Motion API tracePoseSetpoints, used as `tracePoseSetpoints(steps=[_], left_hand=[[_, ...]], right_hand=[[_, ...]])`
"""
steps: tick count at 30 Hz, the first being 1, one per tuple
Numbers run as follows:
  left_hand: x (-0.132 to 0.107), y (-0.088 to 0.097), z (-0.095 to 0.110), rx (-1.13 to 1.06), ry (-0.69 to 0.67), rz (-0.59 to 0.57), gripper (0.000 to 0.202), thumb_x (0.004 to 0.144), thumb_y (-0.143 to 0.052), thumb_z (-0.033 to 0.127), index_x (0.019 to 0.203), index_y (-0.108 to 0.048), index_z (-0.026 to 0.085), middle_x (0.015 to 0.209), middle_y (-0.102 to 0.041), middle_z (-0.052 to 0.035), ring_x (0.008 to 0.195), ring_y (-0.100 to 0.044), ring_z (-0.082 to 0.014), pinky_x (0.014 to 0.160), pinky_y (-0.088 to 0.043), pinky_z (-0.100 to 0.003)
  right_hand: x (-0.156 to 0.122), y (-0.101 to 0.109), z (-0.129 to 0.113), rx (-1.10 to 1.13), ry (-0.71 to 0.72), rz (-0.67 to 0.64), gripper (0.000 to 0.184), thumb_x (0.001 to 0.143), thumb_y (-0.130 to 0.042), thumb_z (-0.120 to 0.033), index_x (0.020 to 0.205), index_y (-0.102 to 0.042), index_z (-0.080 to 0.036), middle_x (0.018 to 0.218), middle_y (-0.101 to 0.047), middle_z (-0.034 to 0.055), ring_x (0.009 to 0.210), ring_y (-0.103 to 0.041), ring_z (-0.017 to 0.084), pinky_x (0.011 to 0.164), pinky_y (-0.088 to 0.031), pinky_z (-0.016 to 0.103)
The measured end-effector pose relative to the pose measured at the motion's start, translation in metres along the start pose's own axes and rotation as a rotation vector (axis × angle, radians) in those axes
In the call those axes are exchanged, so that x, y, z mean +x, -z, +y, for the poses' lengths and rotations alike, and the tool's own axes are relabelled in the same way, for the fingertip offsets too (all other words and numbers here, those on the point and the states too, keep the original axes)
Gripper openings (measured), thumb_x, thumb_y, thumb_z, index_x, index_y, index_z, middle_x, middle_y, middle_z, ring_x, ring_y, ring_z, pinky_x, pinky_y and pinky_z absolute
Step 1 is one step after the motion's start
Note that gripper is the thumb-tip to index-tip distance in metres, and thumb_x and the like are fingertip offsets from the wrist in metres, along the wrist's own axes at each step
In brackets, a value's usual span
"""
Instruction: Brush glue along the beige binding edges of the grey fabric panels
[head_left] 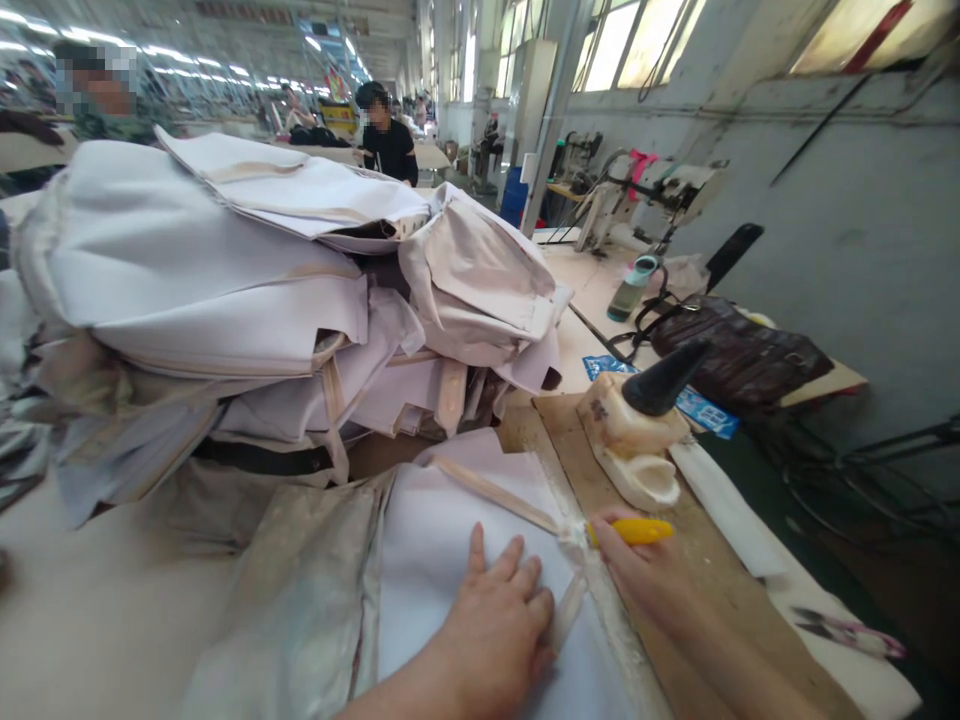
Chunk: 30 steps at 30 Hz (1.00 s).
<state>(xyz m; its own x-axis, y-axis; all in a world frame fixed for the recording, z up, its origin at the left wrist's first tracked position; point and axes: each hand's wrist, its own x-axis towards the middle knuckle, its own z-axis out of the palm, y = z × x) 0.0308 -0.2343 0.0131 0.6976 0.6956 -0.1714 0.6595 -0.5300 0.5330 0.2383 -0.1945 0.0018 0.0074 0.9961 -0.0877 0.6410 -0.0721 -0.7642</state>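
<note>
My left hand (499, 625) lies flat, fingers spread, on a white panel (442, 500) joined to a beige fabric piece (300, 580). My right hand (630, 565) grips a brush by its yellow handle (641, 531). The brush's whitish, glue-caked tip touches the panel's right edge, where a narrow beige strip (495, 490) ends. A second short pale strip (568, 610) sticks out beside my left thumb. Along that edge, a whitish crust covers the brown board (720, 570). Just beyond my right hand stands a stained off-white container (630, 430) with a black cone (667, 378) on top.
A tall heap of white and beige sewn pieces (202, 260) fills the left and back. To the right are snips (847, 632), a blue packet (707, 412), a dark bag (742, 345), a bottle (632, 288) and a sewing machine (652, 195). A person in black (388, 145) is further back.
</note>
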Motion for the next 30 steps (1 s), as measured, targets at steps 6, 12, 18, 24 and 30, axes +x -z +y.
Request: tracePoseSetpoints(steps=[6, 12, 18, 24, 30], left_hand=[[-0.001, -0.004, 0.002, 0.020, 0.024, 0.029, 0.033, 0.086, -0.042, 0.040, 0.114, -0.049, 0.025, 0.132, -0.041, -0.0057, 0.129, -0.019, -0.0283, 0.098, 0.009, -0.063], [-0.001, -0.006, 0.004, 0.053, 0.027, 0.033, 0.032, 0.085, -0.045, 0.039, 0.113, -0.049, 0.026, 0.132, -0.040, -0.0055, 0.129, -0.019, -0.0281, 0.098, 0.008, -0.064], [0.000, -0.006, 0.006, 0.089, 0.048, 0.009, 0.033, 0.085, -0.044, 0.038, 0.115, -0.048, 0.025, 0.134, -0.039, -0.0053, 0.130, -0.017, -0.0271, 0.099, 0.008, -0.062], [-0.008, 0.000, 0.033, 0.060, -0.012, -0.016, 0.033, 0.086, -0.041, 0.043, 0.116, -0.048, 0.029, 0.129, -0.044, -0.0030, 0.127, -0.022, -0.0283, 0.097, 0.004, -0.066], [-0.011, -0.012, 0.049, 0.069, -0.003, -0.092, 0.030, 0.084, -0.044, 0.045, 0.102, -0.057, 0.024, 0.112, -0.054, -0.0028, 0.118, -0.035, -0.0258, 0.099, -0.007, -0.064]], right_hand=[[-0.005, -0.003, 0.004, 0.105, -0.142, 0.020, 0.024, 0.075, -0.043, -0.038, 0.062, -0.051, -0.019, 0.052, -0.047, -0.0026, 0.052, -0.048, 0.015, 0.049, -0.035, 0.024], [-0.019, 0.004, 0.005, 0.115, -0.136, 0.030, 0.023, 0.076, -0.044, -0.036, 0.064, -0.052, -0.019, 0.055, -0.049, -0.0025, 0.056, -0.050, 0.015, 0.054, -0.037, 0.024], [-0.041, 0.003, 0.009, 0.140, -0.176, -0.006, 0.024, 0.076, -0.043, -0.035, 0.059, -0.048, -0.019, 0.052, -0.044, -0.0040, 0.052, -0.046, 0.013, 0.050, -0.035, 0.023], [-0.074, 0.015, 0.014, 0.100, -0.256, -0.022, 0.023, 0.078, -0.041, -0.034, 0.063, -0.050, -0.019, 0.051, -0.044, -0.0046, 0.052, -0.047, 0.014, 0.050, -0.034, 0.024], [-0.049, 0.002, 0.006, 0.176, -0.130, 0.105, 0.023, 0.078, -0.042, -0.034, 0.066, -0.054, -0.018, 0.057, -0.051, -0.0024, 0.059, -0.051, 0.015, 0.057, -0.038, 0.024]])
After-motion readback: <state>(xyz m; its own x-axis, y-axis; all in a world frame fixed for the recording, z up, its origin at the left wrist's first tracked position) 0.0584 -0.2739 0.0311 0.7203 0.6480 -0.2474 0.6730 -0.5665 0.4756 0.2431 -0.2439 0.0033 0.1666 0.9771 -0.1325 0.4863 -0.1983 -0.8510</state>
